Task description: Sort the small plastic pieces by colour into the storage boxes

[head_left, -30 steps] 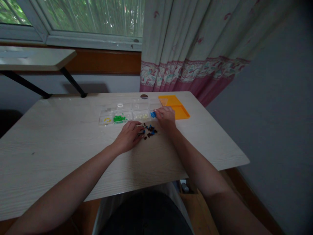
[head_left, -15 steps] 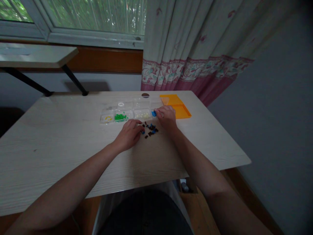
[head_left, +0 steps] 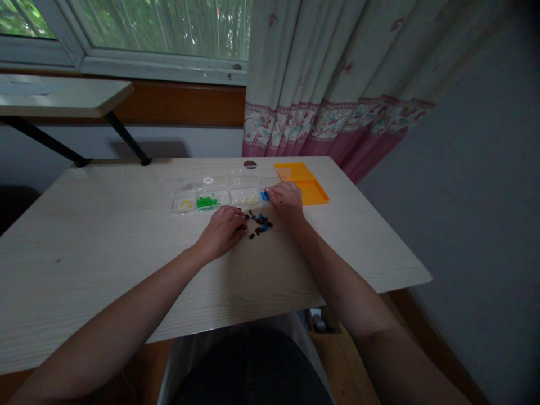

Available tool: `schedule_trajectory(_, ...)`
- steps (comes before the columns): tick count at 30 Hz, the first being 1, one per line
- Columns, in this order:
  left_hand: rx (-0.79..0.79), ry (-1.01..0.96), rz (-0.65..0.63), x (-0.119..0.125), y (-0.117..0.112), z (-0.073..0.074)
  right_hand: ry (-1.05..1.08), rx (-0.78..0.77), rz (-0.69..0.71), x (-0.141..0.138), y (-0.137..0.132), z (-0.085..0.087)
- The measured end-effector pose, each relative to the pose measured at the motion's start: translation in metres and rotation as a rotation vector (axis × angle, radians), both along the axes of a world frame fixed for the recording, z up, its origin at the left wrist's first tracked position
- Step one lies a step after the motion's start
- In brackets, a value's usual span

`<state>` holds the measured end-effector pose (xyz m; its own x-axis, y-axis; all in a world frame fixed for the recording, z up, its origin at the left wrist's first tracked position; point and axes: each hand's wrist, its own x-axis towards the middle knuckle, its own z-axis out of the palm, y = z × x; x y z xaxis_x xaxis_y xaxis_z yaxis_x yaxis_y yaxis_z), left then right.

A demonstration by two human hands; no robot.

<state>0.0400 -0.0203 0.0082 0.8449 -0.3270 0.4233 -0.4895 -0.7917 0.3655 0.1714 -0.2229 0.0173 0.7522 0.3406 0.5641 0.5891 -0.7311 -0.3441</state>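
Note:
My left hand rests at the left edge of a loose pile of small dark brown and blue pieces. Its fingers are curled together, and whatever is between the tips is hidden. Over the right end of a clear plastic compartment box, my right hand reaches with thumb and fingers drawn together beside some blue pieces; I cannot make out what they pinch. Other compartments hold yellow pieces, green pieces and pale cream pieces.
Behind my right hand lies an orange tray. The box's clear lid stands open toward the back of the wooden table. A raised shelf is at the back left, a curtain at the back.
The blue piece that showed at my left fingertips is now out of sight, and those fingers have closed a little. My right hand stays nearly still at the box.

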Motion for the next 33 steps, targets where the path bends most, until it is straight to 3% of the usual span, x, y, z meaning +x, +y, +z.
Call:
schedule_trajectory(6,-0.077,-0.014,0.061,0.002,0.0,0.001,-0.018,0.002,0.111,-0.004,0.003,-0.002)
schedule_trajectory(12,-0.278,-0.065,0.24,0.008,0.009,-0.005,-0.015,-0.066,0.503,-0.025,0.017,0.003)
schedule_trajectory(15,-0.32,-0.055,0.263,0.01,0.012,-0.006,-0.038,-0.064,0.607,-0.037,0.025,0.004)
schedule_trajectory(28,-0.312,-0.042,0.194,0.008,0.01,-0.003,-0.089,-0.081,0.614,-0.045,0.031,0.004)
schedule_trajectory(31,-0.308,-0.048,0.187,0.007,0.009,-0.002,-0.125,-0.126,0.607,-0.041,0.023,0.014)
schedule_trajectory(33,-0.299,-0.048,0.182,0.006,0.009,-0.002,-0.162,-0.131,0.526,-0.033,0.013,0.026)
